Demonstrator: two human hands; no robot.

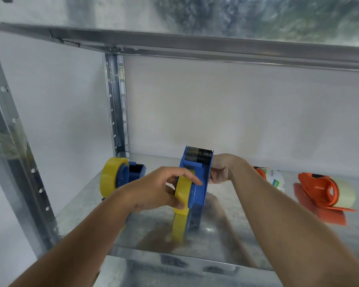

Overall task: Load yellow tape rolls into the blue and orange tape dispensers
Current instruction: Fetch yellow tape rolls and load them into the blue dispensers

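Observation:
A blue tape dispenser stands upright in the middle of the metal shelf, its cutter end up. My right hand grips its right side. My left hand pinches a yellow tape roll against the dispenser's left face. The shiny shelf mirrors both below. Further left lies a second blue dispenser with a yellow roll on it. An orange dispenser holding a pale roll lies at the right. Another orange dispenser peeks out behind my right forearm.
A labelled white roll lies behind my right arm. A perforated steel upright stands at the back left, another upright at the front left. An upper shelf rail runs overhead.

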